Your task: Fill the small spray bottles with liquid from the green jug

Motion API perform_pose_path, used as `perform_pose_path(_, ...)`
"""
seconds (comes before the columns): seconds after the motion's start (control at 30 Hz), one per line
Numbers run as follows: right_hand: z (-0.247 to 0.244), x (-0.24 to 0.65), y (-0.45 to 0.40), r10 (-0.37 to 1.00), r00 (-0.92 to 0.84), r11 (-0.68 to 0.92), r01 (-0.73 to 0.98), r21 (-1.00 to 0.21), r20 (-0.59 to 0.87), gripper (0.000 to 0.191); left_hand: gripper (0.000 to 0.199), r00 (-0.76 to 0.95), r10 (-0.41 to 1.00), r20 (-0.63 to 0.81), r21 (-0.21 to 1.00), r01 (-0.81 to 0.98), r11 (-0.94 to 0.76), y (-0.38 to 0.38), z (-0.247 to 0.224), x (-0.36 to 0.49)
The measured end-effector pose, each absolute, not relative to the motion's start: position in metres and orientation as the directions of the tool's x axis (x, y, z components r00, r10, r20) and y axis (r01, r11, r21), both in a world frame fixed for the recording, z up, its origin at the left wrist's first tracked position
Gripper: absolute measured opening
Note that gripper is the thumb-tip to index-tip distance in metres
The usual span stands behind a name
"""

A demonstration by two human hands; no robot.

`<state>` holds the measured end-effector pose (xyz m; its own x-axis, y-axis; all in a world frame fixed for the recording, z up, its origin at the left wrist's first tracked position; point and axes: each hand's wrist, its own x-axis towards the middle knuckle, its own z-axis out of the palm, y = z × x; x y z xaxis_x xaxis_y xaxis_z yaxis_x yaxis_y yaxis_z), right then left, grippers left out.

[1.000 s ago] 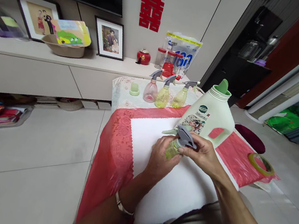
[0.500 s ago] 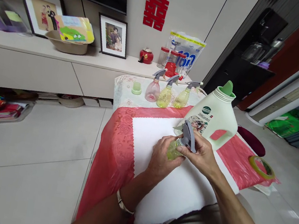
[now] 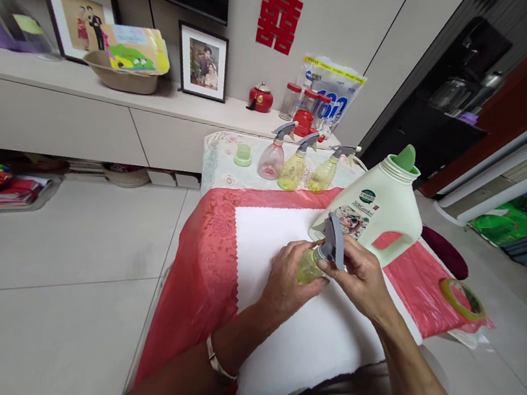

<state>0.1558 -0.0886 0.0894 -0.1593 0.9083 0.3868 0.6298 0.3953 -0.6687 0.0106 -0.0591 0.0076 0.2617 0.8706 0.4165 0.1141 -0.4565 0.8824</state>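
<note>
My left hand (image 3: 287, 283) is wrapped round the clear yellow-green body of a small spray bottle (image 3: 308, 269), holding it above a white sheet (image 3: 263, 230). At its neck, the fingers of my right hand (image 3: 356, 274) close on the grey trigger spray head (image 3: 335, 240), which sits on the bottle. Just behind my hands stands a large pale green detergent jug (image 3: 391, 207) with a green piece in its uncapped mouth. Farther back are a pink spray bottle (image 3: 271, 161) and two yellow ones (image 3: 293, 169) (image 3: 322, 174), all with grey heads.
A light green cap (image 3: 243, 155) lies at the table's back left. Red plastic film (image 3: 208, 235) covers much of the table, and a roll of tape (image 3: 462, 298) lies at its right edge. Behind, a cabinet (image 3: 193, 104) carries jars, framed photos and a basket.
The view has shifted slightly. Both hands keep their hold on the spray bottle, and the grey head is turned a little against the earlier frame.
</note>
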Motion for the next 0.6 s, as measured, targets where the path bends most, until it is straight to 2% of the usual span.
perform_pose_path(0.4,0.08,0.147,-0.093,0.893,-0.058,0.357,0.695,-0.624,0.446,0.023,0.06,0.264,0.869,0.419,0.884,0.099,-0.456,-0.062,0.009,0.009)
perform_pose_path(0.5,0.077,0.142,-0.095,0.88,-0.009,0.332,0.726,-0.602,0.475,0.024,0.07,0.236,0.846,0.479,0.856,0.087,-0.509,-0.065,0.009,0.01)
perform_pose_path(0.6,0.075,0.136,-0.096,0.861,0.036,0.304,0.763,-0.57,0.508,0.022,0.069,0.235,0.796,0.557,0.804,0.086,-0.588,-0.067,0.008,0.01)
